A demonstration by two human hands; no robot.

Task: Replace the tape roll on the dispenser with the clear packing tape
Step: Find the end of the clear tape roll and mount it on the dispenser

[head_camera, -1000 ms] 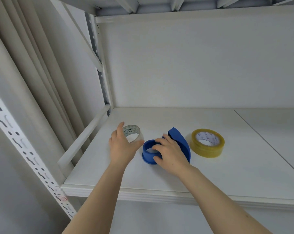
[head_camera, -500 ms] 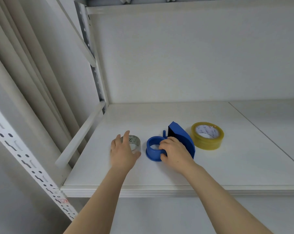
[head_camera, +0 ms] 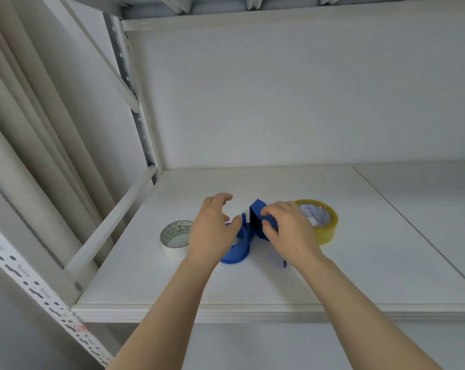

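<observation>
A blue tape dispenser (head_camera: pixel 255 222) lies on the white shelf (head_camera: pixel 359 263). My right hand (head_camera: pixel 287 231) grips its upright blue body. My left hand (head_camera: pixel 212 228) hovers over the dispenser's round blue hub (head_camera: pixel 235 253), fingers spread, thumb touching its rim. A whitish tape roll (head_camera: pixel 175 237) lies flat on the shelf just left of my left hand, apart from it. A yellowish clear packing tape roll (head_camera: pixel 323 222) lies flat behind my right hand, partly hidden by it.
The shelf has a white back wall (head_camera: pixel 306 102) and a metal upright with a side rail (head_camera: pixel 111 222) on the left. A perforated post (head_camera: pixel 39 289) runs down the front left. A seam (head_camera: pixel 413 225) crosses the shelf on the right.
My left hand let go of the whitish roll, which now lies on the shelf, and moved right onto the dispenser's hub. My right hand shifted up onto the dispenser body.
</observation>
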